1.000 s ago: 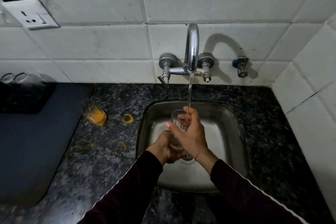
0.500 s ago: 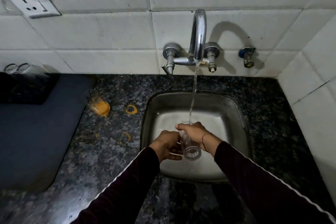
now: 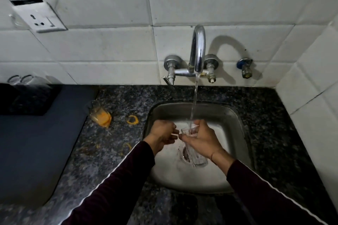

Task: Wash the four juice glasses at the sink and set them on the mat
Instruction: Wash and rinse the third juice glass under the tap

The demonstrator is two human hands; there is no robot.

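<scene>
Over the sink [image 3: 236,118], our right hand [image 3: 201,138] grips a clear glass [image 3: 194,155], tilted with its rim under the running tap [image 3: 198,51] and water streaming in. Our left hand [image 3: 161,134] is loosely curled just beside the rim, holding nothing we can see. A juice-stained glass [image 3: 100,115] stands on the counter [image 3: 109,151] near the dark mat [image 3: 36,151]; two glasses [image 3: 20,80] sit at the mat's far end.

White tiled walls [image 3: 109,45] meet in a corner at the right. A socket [image 3: 39,17] sits on the back wall, upper left. Dim light falls on the dark speckled counter [image 3: 274,124].
</scene>
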